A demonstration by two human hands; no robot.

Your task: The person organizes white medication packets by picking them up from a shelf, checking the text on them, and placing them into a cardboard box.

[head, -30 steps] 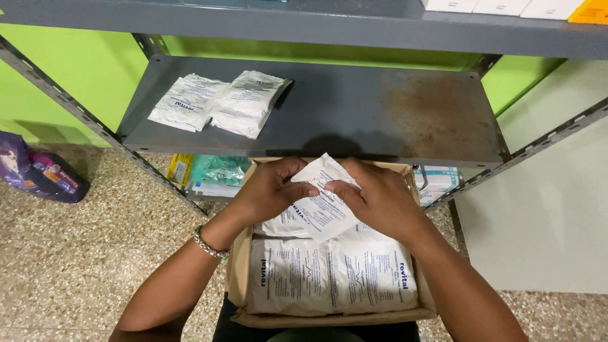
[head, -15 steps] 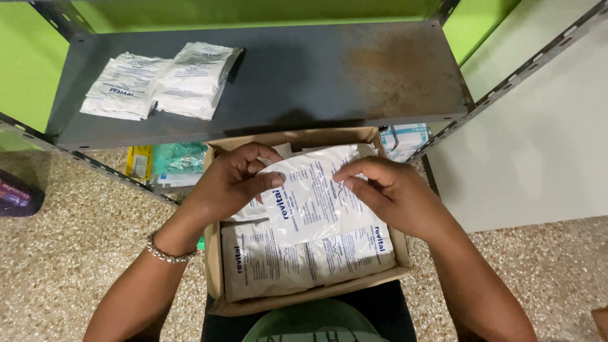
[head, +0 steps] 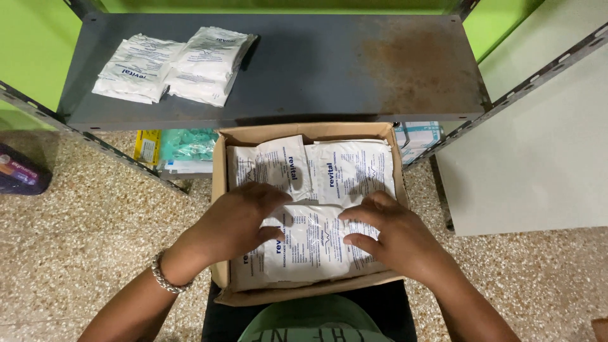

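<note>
In the lower middle of the frame a person sits with an open cardboard box (head: 220, 190) on the lap, and both hands are inside it. The left hand (head: 235, 221) lies with its fingers spread and a little bent on a white sachet with blue print (head: 310, 244), pressing on its left edge; the right hand (head: 392, 237) touches the right edge of the same sachet with curled fingertips. Neither hand is closed around it, so I judge it is being pressed or gathered, not yet lifted. This sachet lies on top, in the near half of the box. Behind it, in the far half, two more white sachets (head: 348, 171) lie side by side, and others seem to be under them, though I cannot tell how many. In the upper left of the frame, on the grey metal shelf (head: 354, 69), two small stacks of sachets (head: 174, 60) lie close together. The rest of the shelf shows only bare metal with a rusty patch on the right. So, as I judge it, a small part is already on the shelf and most sachets remain in the box.
</note>
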